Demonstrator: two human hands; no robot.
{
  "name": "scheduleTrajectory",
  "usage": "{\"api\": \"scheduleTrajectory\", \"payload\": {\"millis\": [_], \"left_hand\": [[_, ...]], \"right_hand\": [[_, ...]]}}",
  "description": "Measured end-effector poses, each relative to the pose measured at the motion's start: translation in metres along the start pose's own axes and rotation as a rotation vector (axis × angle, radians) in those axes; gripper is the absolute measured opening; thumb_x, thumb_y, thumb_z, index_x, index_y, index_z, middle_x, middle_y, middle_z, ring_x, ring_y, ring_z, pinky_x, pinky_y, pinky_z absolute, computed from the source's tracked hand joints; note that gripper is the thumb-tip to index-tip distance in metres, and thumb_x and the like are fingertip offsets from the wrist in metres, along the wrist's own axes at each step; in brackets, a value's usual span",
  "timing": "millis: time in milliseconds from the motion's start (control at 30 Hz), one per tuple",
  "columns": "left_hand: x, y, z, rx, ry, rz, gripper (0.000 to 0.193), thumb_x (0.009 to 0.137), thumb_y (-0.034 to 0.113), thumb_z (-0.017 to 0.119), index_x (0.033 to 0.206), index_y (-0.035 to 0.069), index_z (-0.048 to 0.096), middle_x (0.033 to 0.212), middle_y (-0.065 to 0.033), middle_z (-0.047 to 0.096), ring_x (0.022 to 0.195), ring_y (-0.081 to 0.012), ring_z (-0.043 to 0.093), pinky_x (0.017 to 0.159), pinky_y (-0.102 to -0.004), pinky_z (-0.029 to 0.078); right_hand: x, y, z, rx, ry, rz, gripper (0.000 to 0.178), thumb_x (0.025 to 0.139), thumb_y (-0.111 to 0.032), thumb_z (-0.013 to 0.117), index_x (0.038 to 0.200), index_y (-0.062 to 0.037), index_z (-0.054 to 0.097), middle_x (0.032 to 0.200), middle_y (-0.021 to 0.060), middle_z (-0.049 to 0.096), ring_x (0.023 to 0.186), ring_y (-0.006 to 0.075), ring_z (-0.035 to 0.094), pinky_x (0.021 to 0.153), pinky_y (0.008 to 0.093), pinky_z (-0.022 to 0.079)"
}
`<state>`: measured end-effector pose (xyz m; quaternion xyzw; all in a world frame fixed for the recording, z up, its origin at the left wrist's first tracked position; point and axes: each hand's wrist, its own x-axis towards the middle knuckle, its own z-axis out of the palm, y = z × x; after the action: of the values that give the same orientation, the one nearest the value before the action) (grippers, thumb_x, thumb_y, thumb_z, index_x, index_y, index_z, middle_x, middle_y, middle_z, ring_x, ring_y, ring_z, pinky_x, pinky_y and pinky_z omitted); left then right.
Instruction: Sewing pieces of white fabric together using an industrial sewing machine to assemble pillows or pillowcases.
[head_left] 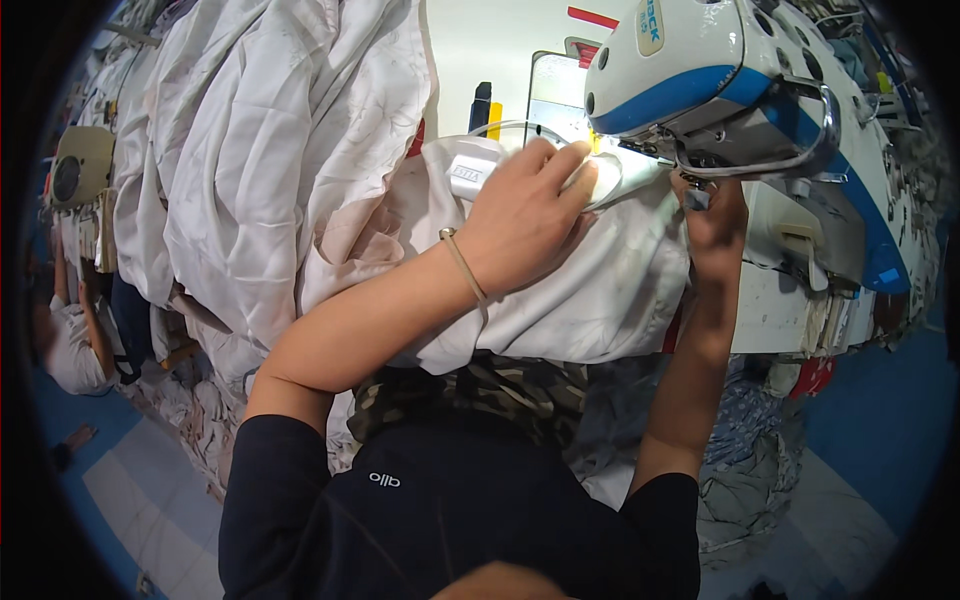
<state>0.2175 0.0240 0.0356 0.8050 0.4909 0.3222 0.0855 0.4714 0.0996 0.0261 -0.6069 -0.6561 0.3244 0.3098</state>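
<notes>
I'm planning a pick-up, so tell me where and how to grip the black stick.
Pinch the black stick across its narrow width, probably nearer its far end, coming from above and the left. It is slim and points away from the person; the yellow strip crowds its right side, while the cloth and left hand lie toward its near end.

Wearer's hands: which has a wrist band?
The left hand, on the white fabric: a tan band circles its wrist. The right hand, partly hidden by the sewing machine, shows none.
</notes>
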Motion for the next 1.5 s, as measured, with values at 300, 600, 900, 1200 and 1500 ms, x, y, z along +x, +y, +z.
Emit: {"api": "scheduleTrajectory", "payload": {"millis": [300, 600, 900, 1200, 1500], "left_hand": [[-0.054, -0.071, -0.062, 0.160, -0.114, -0.056, 0.057, 0.091, 0.023, 0.072, 0.144, 0.008, 0.056, 0.149, -0.0148, 0.053, 0.130, -0.0385, 0.049, 0.118, -0.0536, 0.034], [0.021, -0.031, -0.053, -0.177, 0.217, -0.067, 0.033, 0.084, -0.005, 0.066, 0.116, -0.001, 0.063, 0.115, -0.0190, 0.060, 0.097, -0.0347, 0.065, 0.084, -0.0432, 0.054], [0.000, -0.043, -0.023, -0.043, -0.163, 0.334, 0.050, 0.085, 0.015, 0.075, 0.132, 0.007, 0.064, 0.132, -0.0123, 0.060, 0.090, -0.0300, 0.057, 0.085, -0.0400, 0.051], [0.006, -0.042, -0.018, -0.028, -0.153, 0.334, 0.042, 0.087, 0.015, 0.073, 0.127, 0.005, 0.065, 0.122, -0.0079, 0.062, 0.089, -0.0256, 0.057, 0.082, -0.0373, 0.050], [0.011, -0.046, -0.012, -0.025, -0.093, 0.329, 0.036, 0.088, 0.017, 0.071, 0.121, 0.005, 0.067, 0.115, -0.0080, 0.062, 0.092, -0.0268, 0.058, 0.082, -0.0381, 0.050]], "right_hand": [[-0.094, -0.050, 0.006, 0.031, -0.097, -0.100, 0.043, 0.090, 0.004, 0.070, 0.131, -0.0039, 0.060, 0.099, 0.0050, 0.065, 0.073, 0.0063, 0.055, 0.067, 0.0219, 0.047], [-0.126, -0.065, 0.024, 0.003, -0.180, -0.056, 0.018, 0.087, 0.000, 0.074, 0.104, -0.0042, 0.075, 0.099, 0.0070, 0.064, 0.083, 0.0152, 0.062, 0.070, 0.0270, 0.050], [-0.121, -0.044, 0.020, -0.230, -0.238, -0.800, 0.039, 0.075, -0.006, 0.081, 0.112, -0.0009, 0.072, 0.124, 0.0083, 0.068, 0.118, 0.0288, 0.064, 0.095, 0.0430, 0.046], [-0.116, -0.043, 0.019, -0.265, -0.244, -0.734, 0.038, 0.073, -0.010, 0.079, 0.110, -0.0015, 0.074, 0.119, 0.0076, 0.070, 0.115, 0.0264, 0.066, 0.094, 0.0413, 0.046], [-0.117, -0.048, 0.021, -0.315, -0.202, -0.712, 0.042, 0.073, -0.010, 0.080, 0.114, -0.0020, 0.072, 0.124, 0.0089, 0.068, 0.117, 0.0277, 0.065, 0.096, 0.0422, 0.045]]}}
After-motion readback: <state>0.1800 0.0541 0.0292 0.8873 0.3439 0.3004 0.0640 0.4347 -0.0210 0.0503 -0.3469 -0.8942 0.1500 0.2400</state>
